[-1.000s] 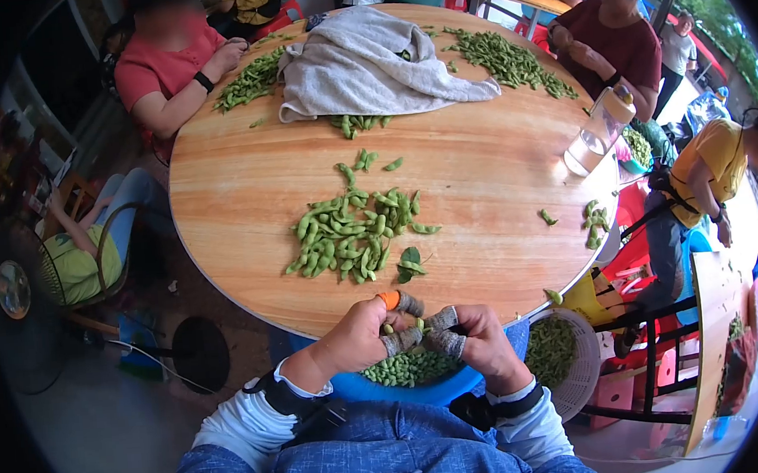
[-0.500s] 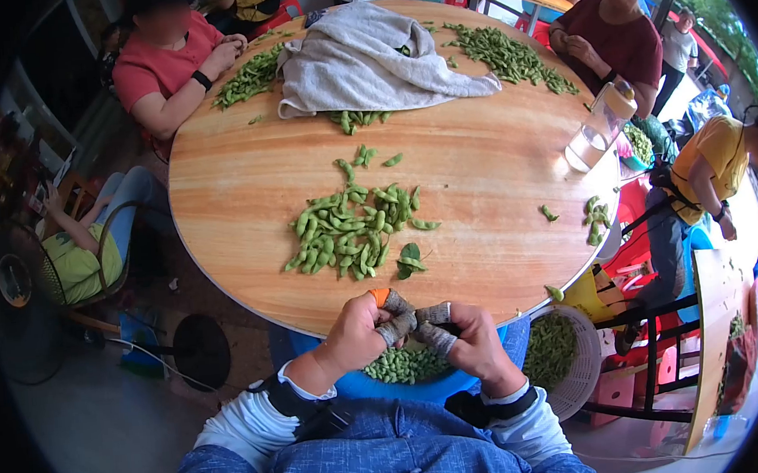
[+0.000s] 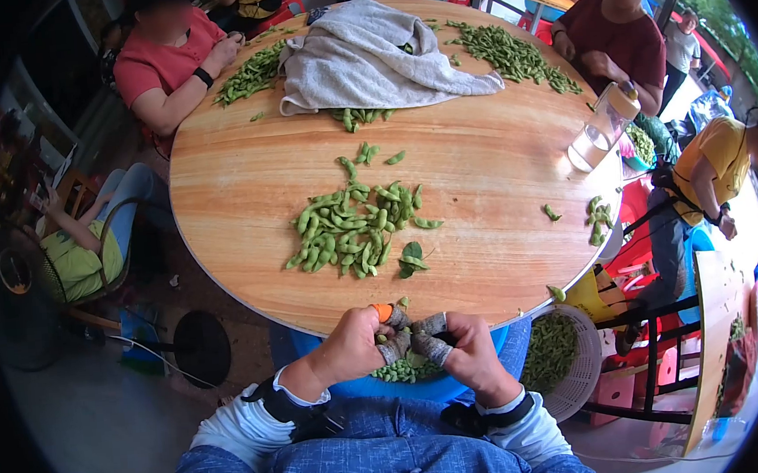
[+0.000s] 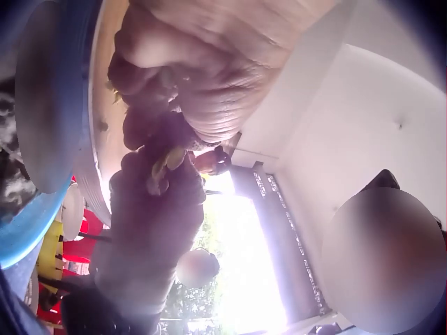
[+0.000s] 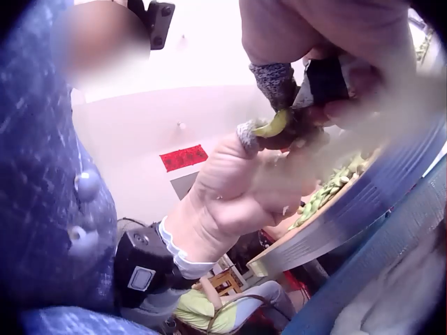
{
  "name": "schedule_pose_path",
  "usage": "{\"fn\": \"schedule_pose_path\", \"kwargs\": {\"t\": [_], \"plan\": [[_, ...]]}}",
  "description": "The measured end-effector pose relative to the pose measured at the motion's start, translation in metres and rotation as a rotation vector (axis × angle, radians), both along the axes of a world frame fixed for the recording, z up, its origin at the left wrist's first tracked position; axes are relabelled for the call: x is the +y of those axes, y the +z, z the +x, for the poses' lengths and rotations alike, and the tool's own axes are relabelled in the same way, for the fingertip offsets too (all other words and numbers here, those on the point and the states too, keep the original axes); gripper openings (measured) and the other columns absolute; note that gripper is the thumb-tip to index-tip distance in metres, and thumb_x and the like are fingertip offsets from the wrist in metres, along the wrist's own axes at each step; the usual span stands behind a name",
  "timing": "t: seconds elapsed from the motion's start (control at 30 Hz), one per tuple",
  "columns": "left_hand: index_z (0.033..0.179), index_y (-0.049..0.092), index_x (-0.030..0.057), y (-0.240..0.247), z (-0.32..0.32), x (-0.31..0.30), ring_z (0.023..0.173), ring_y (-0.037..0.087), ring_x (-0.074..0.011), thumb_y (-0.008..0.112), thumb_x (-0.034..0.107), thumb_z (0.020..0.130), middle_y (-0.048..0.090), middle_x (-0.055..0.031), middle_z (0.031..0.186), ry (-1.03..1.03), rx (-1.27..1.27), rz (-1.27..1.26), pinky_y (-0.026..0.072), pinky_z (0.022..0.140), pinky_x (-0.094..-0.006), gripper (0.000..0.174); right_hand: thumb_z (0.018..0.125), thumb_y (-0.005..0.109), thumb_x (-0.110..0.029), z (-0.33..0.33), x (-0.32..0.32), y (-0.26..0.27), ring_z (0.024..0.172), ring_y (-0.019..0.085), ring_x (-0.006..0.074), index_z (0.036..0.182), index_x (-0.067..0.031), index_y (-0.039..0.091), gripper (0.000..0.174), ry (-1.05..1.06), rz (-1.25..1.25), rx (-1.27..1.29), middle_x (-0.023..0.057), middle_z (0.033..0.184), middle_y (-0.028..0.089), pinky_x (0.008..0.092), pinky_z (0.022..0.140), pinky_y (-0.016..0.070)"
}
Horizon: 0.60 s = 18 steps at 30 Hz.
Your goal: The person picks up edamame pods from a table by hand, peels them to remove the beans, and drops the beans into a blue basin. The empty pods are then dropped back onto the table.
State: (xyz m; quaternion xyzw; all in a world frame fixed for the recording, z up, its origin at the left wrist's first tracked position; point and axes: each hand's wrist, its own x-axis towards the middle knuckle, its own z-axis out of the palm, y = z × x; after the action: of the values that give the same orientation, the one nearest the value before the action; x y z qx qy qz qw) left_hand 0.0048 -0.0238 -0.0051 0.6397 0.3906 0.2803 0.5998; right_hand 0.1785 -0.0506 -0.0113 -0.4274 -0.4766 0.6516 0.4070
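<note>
Close above the table's near edge, my left hand (image 3: 347, 348) and right hand (image 3: 478, 353) meet at the fingertips. Several fingers wear grey knitted covers, and one left finger has an orange band. Between the two hands a green soybean pod (image 5: 274, 125) is pinched, partly hidden by the fingers; its pale green side also shows among the fingers in the left wrist view. Another pod (image 3: 403, 302) shows just beyond the left fingertips. Beneath the hands, a blue basin (image 3: 442, 388) holds shelled green beans (image 3: 401, 368).
A loose pile of pods (image 3: 348, 230) lies ahead on the round wooden table (image 3: 481, 194), with a leaf (image 3: 411, 259) beside it. Farther back are a grey towel (image 3: 375, 57) and more pods. A clear jug (image 3: 596, 138) stands right; a white basket (image 3: 588, 354) sits below the edge.
The joined fingertips have shifted slightly down and left, with the fingers regripping. A pod now shows beyond the left fingertips. Across the table, the person in dark red has moved their hands apart.
</note>
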Motion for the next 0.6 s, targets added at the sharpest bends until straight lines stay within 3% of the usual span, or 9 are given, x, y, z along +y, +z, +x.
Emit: {"fn": "schedule_pose_path", "kwargs": {"t": [0.17,0.33,0.37,0.43,0.47,0.53,0.6], "plan": [[0.084,0.053,-0.0017,-0.011,0.001,-0.001,0.066,0.051,-0.0076,0.049,-0.002,0.075,0.055,-0.0021,0.071,0.023,-0.056,-0.094,0.0421,0.058,-0.0209,0.009,0.074,0.057,0.0,0.0,-0.002,-0.006,0.068,0.051,0.0079,0.08,0.0047,0.057,0.008,-0.003,0.137,-0.171,0.004,0.071,0.058,0.0214,0.06,0.0435],[0.08,0.052,-0.0004,-0.004,0.0,0.006,0.061,0.048,-0.0081,0.045,-0.002,0.075,0.051,-0.0019,0.068,0.098,-0.298,-0.331,0.0407,0.056,-0.0219,0.009,0.076,0.055,0.0,0.017,0.004,0.013,0.07,0.054,0.0095,0.085,0.0052,0.055,0.01,-0.122,0.136,-0.058,0.0054,0.076,0.058,0.0217,0.063,0.0442],[0.081,0.052,0.0001,-0.005,-0.005,0.008,0.062,0.049,-0.0092,0.043,-0.001,0.076,0.051,-0.0031,0.069,0.103,-0.348,-0.355,0.0409,0.058,-0.022,0.01,0.074,0.056,0.001,0.027,0.007,0.02,0.07,0.054,0.0102,0.084,0.0037,0.057,0.01,-0.193,0.1,-0.126,0.0046,0.075,0.058,0.0221,0.061,0.0444],[0.084,0.052,0.0017,-0.004,-0.014,0.01,0.061,0.048,-0.0083,0.045,0.0,0.075,0.053,-0.0031,0.07,0.147,-0.371,-0.296,0.0395,0.056,-0.0199,0.012,0.068,0.066,-0.01,0.057,0.018,0.02,0.057,0.057,0.0152,0.08,-0.0003,0.059,0.017,-0.419,0.396,-0.804,0.0101,0.062,0.058,0.026,0.054,0.0448],[0.086,0.053,0.0025,-0.004,-0.018,0.011,0.061,0.048,-0.0079,0.045,0.001,0.075,0.054,-0.0031,0.07,0.17,-0.385,-0.264,0.0387,0.056,-0.0188,0.013,0.065,0.069,-0.016,0.071,0.02,0.029,0.052,0.056,0.0197,0.084,-0.001,0.06,0.026,-0.454,0.3,-1.053,0.0134,0.058,0.055,0.0281,0.05,0.0433],[0.089,0.053,0.0017,-0.006,-0.023,0.007,0.063,0.049,-0.0084,0.044,-0.001,0.075,0.054,-0.0041,0.07,0.105,-0.384,-0.231,0.0392,0.057,-0.0202,0.017,0.064,0.07,-0.018,0.091,0.023,0.027,0.05,0.053,0.0219,0.087,-0.0017,0.06,0.03,-0.578,0.387,-1.202,0.0126,0.058,0.053,0.0303,0.048,0.0416],[0.091,0.053,0.0012,-0.01,-0.022,-0.002,0.063,0.048,-0.0087,0.044,-0.002,0.075,0.054,-0.0047,0.071,-0.014,-0.373,-0.185,0.0392,0.057,-0.0203,0.019,0.064,0.07,-0.018,0.085,0.026,0.031,0.051,0.053,0.0239,0.089,-0.0021,0.059,0.031,-0.503,0.458,-1.122,0.0124,0.06,0.053,0.0318,0.049,0.0415]]}}
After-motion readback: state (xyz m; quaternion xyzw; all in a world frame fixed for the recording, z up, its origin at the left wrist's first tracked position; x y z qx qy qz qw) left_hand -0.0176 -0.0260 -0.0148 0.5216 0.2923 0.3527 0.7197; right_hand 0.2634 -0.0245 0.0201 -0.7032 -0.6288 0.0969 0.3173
